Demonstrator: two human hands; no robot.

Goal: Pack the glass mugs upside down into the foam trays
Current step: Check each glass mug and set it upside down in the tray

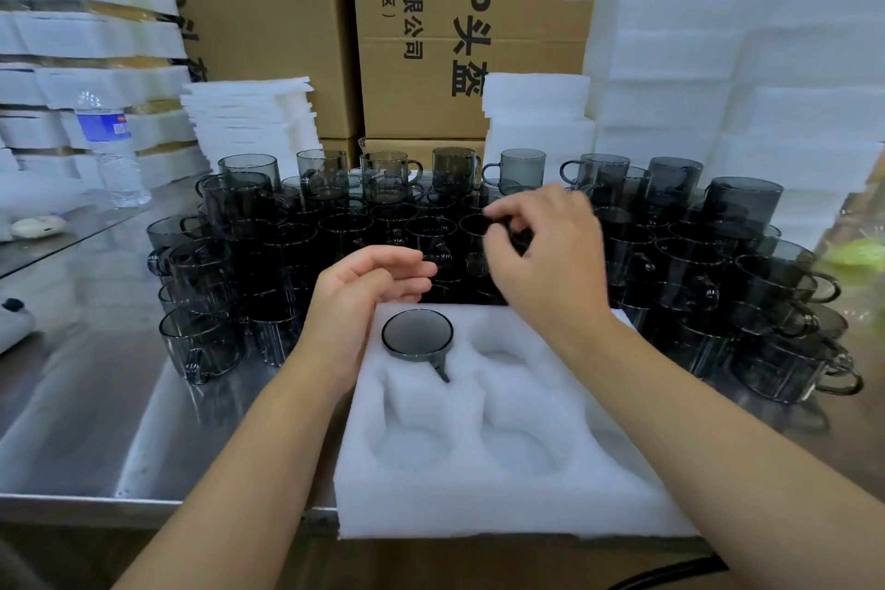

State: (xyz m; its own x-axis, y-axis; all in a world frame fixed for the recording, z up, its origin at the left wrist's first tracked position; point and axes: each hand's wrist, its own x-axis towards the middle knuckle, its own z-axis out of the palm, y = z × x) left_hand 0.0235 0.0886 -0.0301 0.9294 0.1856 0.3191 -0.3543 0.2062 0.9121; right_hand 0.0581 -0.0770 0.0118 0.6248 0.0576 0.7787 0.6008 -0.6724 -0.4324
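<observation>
A white foam tray with round pockets lies at the table's front edge. One smoky glass mug stands upside down in its far left pocket, handle pointing toward me. Behind the tray stand several upright dark glass mugs, some of them stacked. My left hand hovers over the tray's far left corner with fingers relaxed and nothing in it. My right hand reaches into the mugs just beyond the tray, and its thumb and forefinger pinch the rim of a mug. That mug's body is partly hidden behind the fingers.
Tall stacks of foam trays rise at the right, with more foam stacks at the left. Cardboard boxes stand behind. A water bottle stands at the left. Foam sheets are piled behind the mugs. Bare steel table shows at the front left.
</observation>
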